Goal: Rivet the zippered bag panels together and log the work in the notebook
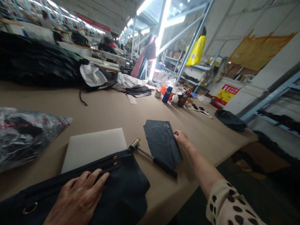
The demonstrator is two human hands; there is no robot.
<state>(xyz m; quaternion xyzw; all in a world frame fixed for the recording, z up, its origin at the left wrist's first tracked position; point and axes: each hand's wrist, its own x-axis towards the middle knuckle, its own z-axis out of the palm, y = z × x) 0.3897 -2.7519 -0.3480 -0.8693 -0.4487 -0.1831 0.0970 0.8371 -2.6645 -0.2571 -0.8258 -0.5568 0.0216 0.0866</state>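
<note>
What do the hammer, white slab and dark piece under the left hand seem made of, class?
Hammer: shiny metal shaft, from its glints; black grip perhaps rubber.
White slab: probably plastic, smooth and matte, evenly coloured.
Dark piece: possibly coated fabric or leather; faint sheen, soft folds.

One hammer, one white slab, two bottles

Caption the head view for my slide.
Left hand on the larger dark piece, right hand at the smaller dark piece, hammer lying between.
</note>
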